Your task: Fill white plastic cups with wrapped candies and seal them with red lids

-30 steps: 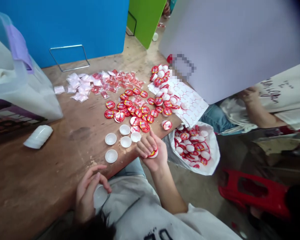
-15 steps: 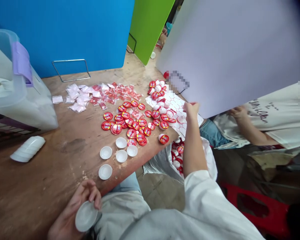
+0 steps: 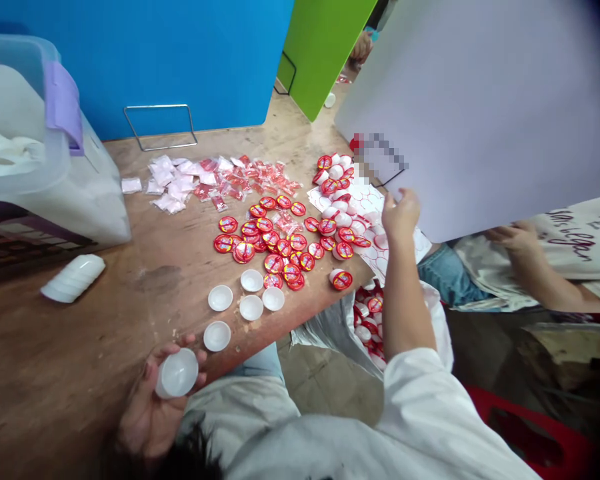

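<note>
The left hand (image 3: 147, 417) curled low beside the torso (image 3: 260, 433), while the right hand (image 3: 401, 217) rose far ahead of it, fingers loosely bent.

Plastic bin (image 3: 80, 200) at left edge of wooden surface (image 3: 70, 340); nested cup stack (image 3: 73, 279) just before it. Sachets (image 3: 180, 187) along far middle, labelled caps (image 3: 275, 253) at centre, open cups (image 3: 245, 300) before them near edge; sack (image 3: 333, 333) on floor below right edge.

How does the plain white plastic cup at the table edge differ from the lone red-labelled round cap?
The plain white plastic cup is bare; the lone red-labelled round cap carries a red label. The cup shows its hollow; the cap shows its label. Both are round.
</note>
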Action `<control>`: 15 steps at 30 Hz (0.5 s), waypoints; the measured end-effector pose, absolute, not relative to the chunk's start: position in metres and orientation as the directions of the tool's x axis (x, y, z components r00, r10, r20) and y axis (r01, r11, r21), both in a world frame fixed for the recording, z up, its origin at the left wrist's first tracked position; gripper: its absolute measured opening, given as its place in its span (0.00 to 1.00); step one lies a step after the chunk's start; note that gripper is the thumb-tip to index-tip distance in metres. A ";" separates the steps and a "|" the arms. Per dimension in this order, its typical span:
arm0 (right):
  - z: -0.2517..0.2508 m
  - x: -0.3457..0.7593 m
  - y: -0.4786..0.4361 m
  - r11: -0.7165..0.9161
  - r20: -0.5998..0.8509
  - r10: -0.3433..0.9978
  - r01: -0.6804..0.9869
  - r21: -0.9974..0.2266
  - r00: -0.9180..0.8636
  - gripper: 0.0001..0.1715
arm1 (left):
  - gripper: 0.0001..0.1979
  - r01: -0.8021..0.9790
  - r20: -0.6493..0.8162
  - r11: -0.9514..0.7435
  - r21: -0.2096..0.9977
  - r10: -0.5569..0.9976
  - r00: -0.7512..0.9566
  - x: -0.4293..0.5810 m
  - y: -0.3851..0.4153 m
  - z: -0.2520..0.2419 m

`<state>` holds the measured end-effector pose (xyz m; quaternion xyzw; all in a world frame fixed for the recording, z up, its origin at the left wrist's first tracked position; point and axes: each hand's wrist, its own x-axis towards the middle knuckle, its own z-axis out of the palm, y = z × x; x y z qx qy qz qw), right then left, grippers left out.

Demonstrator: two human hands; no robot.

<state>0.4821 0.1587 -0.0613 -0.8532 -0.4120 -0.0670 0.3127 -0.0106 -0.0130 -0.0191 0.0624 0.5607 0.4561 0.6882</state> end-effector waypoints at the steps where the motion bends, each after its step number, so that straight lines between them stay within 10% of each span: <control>1: -0.050 0.475 0.158 -0.439 0.410 0.655 0.761 -0.478 0.635 0.21 | 0.16 -0.601 -0.730 0.559 0.571 0.681 -0.061 -0.011 -0.013 -0.022; 8: 0.015 0.373 0.134 0.048 0.270 0.943 0.726 -0.686 0.193 0.10 | 0.10 -0.648 -0.680 0.546 0.531 0.731 0.058 -0.008 -0.014 -0.015; 15: -0.004 0.268 0.171 0.212 0.097 0.976 0.773 -0.598 -0.193 0.10 | 0.17 -0.653 -0.538 0.581 0.486 0.788 0.300 -0.028 -0.033 -0.026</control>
